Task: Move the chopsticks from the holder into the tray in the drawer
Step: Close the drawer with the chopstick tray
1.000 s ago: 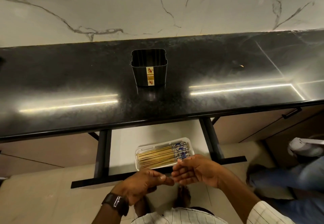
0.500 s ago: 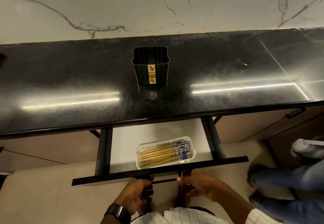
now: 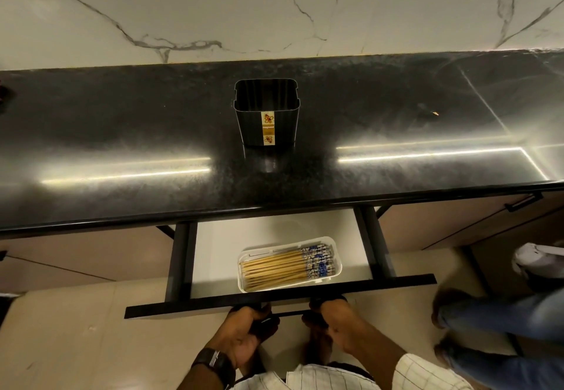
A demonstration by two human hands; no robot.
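The black holder [image 3: 266, 114] stands upright on the dark counter with nothing showing inside it. Several wooden chopsticks [image 3: 283, 267] with blue-and-white ends lie side by side in the white tray [image 3: 335, 249] in the open drawer [image 3: 274, 298]. My left hand [image 3: 244, 331] and my right hand [image 3: 332, 316] both grip the black handle bar under the drawer's front edge, fingers curled around it.
The black counter [image 3: 122, 145] overhangs the back of the drawer. A marble wall rises behind it. Another person's legs in blue jeans [image 3: 503, 322] stand on the floor at the right. A cabinet handle [image 3: 522, 202] shows at the right.
My hands dropped from above the drawer's front edge down to the handle and closed on it. The chopsticks and tray have not moved.
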